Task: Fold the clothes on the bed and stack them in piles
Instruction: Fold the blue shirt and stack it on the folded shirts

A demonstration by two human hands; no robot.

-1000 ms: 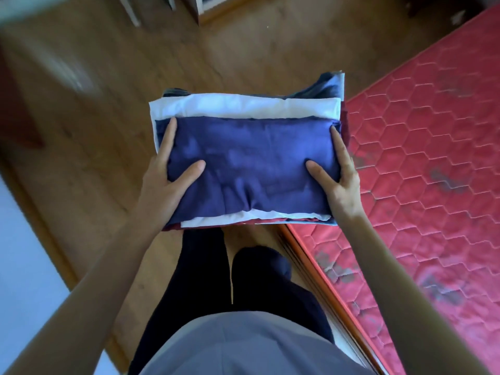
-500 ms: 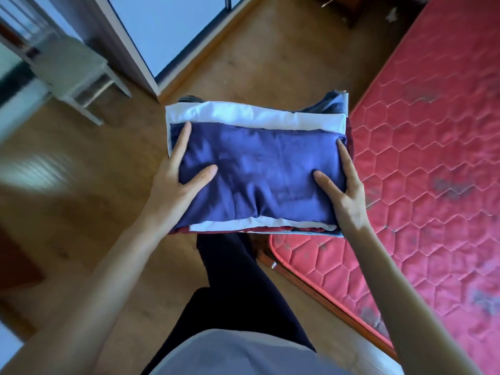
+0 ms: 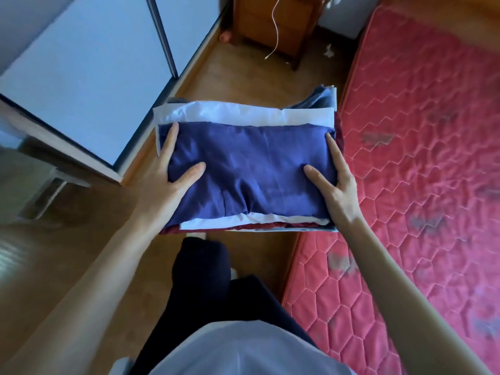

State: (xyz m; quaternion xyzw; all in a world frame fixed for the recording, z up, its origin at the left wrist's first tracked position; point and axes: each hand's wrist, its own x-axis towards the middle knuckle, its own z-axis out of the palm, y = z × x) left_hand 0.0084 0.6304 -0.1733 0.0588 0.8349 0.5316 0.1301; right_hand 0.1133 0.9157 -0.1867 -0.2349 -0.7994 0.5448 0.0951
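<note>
I carry a stack of folded clothes (image 3: 251,174) in the air above the wooden floor, just left of the bed. A dark blue garment lies on top, a white one (image 3: 243,113) under it, and dark red and grey-blue layers show at the near and far edges. My left hand (image 3: 167,182) grips the stack's left end, thumb on top and fingers along the side. My right hand (image 3: 335,185) grips the right end the same way. The fingers under the stack are hidden.
A bare red quilted mattress (image 3: 422,171) fills the right side. A white wardrobe with sliding doors (image 3: 89,77) stands at the left, a wooden bedside cabinet (image 3: 273,25) with a hanging white cable at the top. My dark trouser legs (image 3: 205,282) are below the stack.
The view has swung round: the wardrobe and the bedside cabinet have come into sight and the mattress now runs up the right side. Both hands keep the same hold on the stack.
</note>
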